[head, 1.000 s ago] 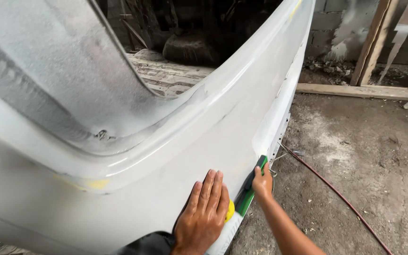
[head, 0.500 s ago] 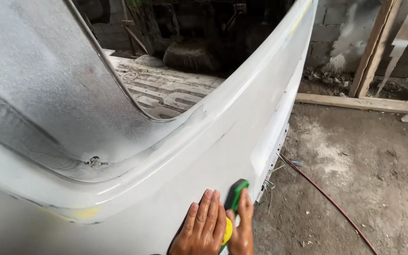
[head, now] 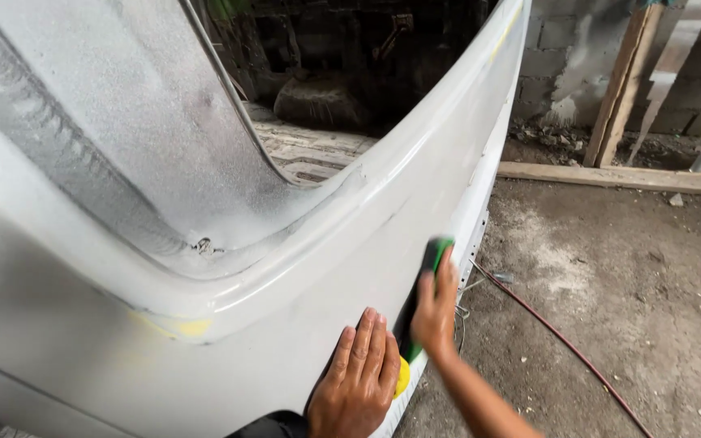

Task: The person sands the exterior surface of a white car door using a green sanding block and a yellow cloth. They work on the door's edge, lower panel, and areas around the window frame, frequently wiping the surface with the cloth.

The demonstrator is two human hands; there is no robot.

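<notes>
We are leaning over a white car panel that is filling most of the view, its right edge dropping to open dirt floor where a red hose is trailing. Our left hand is lying flat, fingers together, likely steadying us. Our right hand is pressing a green sanding block against that edge, fingers clamped on it.

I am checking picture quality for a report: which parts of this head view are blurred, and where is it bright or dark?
Head view: the right hand and its green tool are smeared by motion blur; the left hand, flat on the white car panel, is sharp; soft glare lies along the panel's upper edge; the space behind is dark.
</notes>
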